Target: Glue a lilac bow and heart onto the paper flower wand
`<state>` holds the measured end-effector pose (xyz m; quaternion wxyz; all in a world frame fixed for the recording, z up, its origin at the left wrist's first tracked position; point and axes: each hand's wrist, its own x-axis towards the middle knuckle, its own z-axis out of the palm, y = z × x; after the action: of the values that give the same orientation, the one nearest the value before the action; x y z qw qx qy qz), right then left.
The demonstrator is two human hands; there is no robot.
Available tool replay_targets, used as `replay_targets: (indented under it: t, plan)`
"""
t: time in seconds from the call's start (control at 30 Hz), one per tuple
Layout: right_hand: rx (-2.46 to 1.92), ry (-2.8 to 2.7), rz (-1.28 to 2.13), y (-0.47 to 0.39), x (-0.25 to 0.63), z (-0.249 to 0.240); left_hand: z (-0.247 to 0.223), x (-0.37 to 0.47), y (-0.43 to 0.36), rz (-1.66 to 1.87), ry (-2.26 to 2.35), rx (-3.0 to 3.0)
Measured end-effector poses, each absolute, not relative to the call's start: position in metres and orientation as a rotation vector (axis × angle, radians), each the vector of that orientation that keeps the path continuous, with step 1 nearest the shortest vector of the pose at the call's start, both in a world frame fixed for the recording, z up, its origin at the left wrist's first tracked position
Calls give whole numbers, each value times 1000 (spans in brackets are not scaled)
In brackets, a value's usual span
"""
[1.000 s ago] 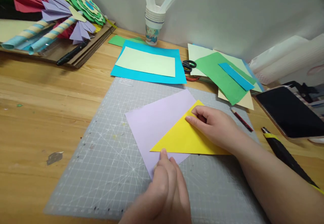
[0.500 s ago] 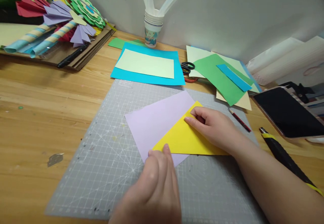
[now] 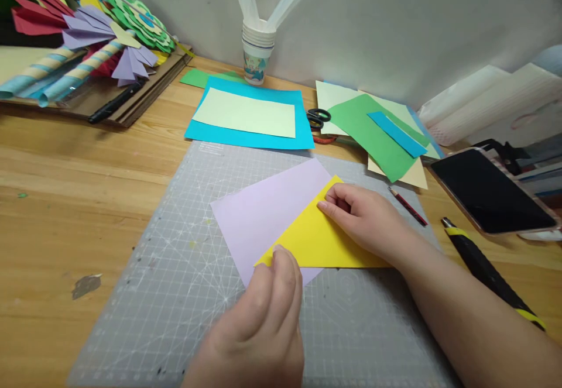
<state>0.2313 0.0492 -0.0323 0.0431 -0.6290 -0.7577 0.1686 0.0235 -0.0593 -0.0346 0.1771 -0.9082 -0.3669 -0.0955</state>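
A yellow sheet of paper (image 3: 302, 241) lies over a lilac sheet of paper (image 3: 259, 206), its slanted edge crossing the lilac one. My right hand (image 3: 364, 215) rests on the yellow sheet, thumb and bent forefinger closed at its upper edge. At the sheet's lower left corner is my left hand (image 3: 267, 312), with curled fingers and the thumb closed about the corner. Its grip is partly hidden by the hand itself. Both sheets lie on a grey cutting mat (image 3: 175, 282) printed with white lines.
Behind the mat lie a blue sheet (image 3: 305, 124) with a pale sheet (image 3: 250, 113), scissors (image 3: 318, 117) and a green sheet (image 3: 369, 136). A pencil (image 3: 408, 206), utility knife (image 3: 487, 271) and tablet-like device (image 3: 492, 189) are at right. Paper cups (image 3: 257, 54) stand by the wall; paper crafts (image 3: 92, 37) lie left.
My left hand's fingers have curled and drawn slightly back at the yellow sheet's corner. The right hand keeps its place on the sheet. The whole view has shifted a little.
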Motion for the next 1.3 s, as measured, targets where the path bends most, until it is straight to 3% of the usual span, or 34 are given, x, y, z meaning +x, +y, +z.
replay_targets:
  t: [0.2,0.33,0.43,0.57,0.7,0.97,1.3]
  plan:
    - [-1891,-2222,481,53,240,-41,-37,25,-59,-254,-1014,-2543]
    - [-1665,-2235,143,26,229,-22,-38,24,-57,-325,-1010,-2568]
    - [-1497,-2491,310,-15,206,-5,-36,23,-58,-307,-1063,-2609]
    - [-1588,-2737,490,-56,179,-5,-31,23,-59,-255,-1190,-2608]
    - [-1759,-2775,464,-66,170,-13,-27,24,-58,-187,-1231,-2607]
    - [-2162,-2513,403,-73,202,-5,-22,24,-58,-63,-1261,-2688]
    - [-2157,-2167,494,-78,257,-9,-19,26,-54,56,-1231,-2697]
